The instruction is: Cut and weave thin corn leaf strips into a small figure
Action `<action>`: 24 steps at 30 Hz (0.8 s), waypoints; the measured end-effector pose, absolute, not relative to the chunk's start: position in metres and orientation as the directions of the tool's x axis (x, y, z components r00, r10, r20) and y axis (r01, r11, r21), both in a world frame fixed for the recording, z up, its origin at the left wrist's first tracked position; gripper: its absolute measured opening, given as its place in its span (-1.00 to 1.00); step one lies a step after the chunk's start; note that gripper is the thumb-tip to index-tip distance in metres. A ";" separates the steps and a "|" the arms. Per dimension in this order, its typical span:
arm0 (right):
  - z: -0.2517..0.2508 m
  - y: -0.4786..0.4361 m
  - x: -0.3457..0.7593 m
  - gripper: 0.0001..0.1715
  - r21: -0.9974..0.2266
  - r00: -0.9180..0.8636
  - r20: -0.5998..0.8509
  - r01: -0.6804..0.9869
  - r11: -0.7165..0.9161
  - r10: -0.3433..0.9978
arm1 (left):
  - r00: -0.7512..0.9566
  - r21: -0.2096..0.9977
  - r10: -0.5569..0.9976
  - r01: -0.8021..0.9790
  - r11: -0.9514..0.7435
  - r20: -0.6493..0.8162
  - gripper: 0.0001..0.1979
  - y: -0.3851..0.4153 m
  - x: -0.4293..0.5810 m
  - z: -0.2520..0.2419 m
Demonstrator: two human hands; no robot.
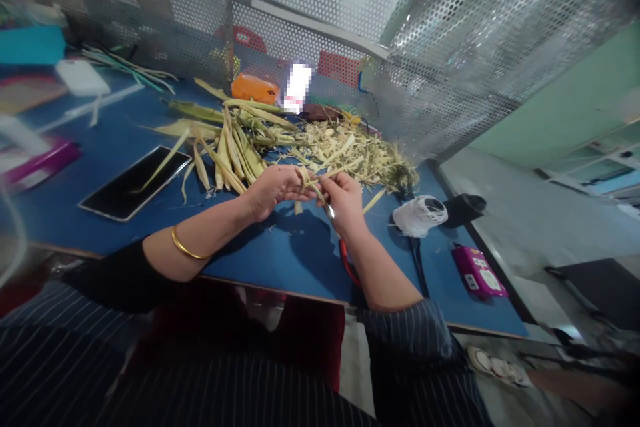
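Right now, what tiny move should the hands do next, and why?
Perhaps the right hand could gently pull the pale strip snug, because it seems to pinch the strip right beside the left hand, which holds a pale loop.

The person wears a dark top [225, 387] with thin pale stripes running lengthwise. The right sleeve [407, 328] is dark blue-grey with the same fine pinstripes and stops near the elbow. The left sleeve [120, 280] looks plain black around the elbow. A smooth, shiny, gold-coloured bangle [187, 245] circles the bare forearm between that sleeve and the left hand [283, 188].
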State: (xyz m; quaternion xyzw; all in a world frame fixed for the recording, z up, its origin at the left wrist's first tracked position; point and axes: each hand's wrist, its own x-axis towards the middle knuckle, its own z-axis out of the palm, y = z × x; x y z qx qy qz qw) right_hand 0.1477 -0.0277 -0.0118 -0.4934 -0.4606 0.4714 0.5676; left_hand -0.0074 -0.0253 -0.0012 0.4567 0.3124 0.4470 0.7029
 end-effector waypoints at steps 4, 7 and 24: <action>-0.010 -0.030 0.145 -0.74 -0.997 0.136 0.041 -0.064 0.050 0.990 | 0.336 0.953 0.942 -0.278 0.122 -0.023 -0.72 -0.026 -0.006 -0.005; -0.010 -0.035 0.143 -0.72 -1.000 0.052 0.000 -0.013 0.001 0.999 | 0.194 0.957 0.981 -0.278 0.077 -0.023 -0.68 -0.024 -0.005 -0.007; -0.006 -0.041 0.157 -0.78 0.003 -0.458 0.734 0.741 0.671 0.502 | 0.216 0.989 0.976 -0.144 0.034 -0.002 -0.82 -0.022 -0.008 -0.007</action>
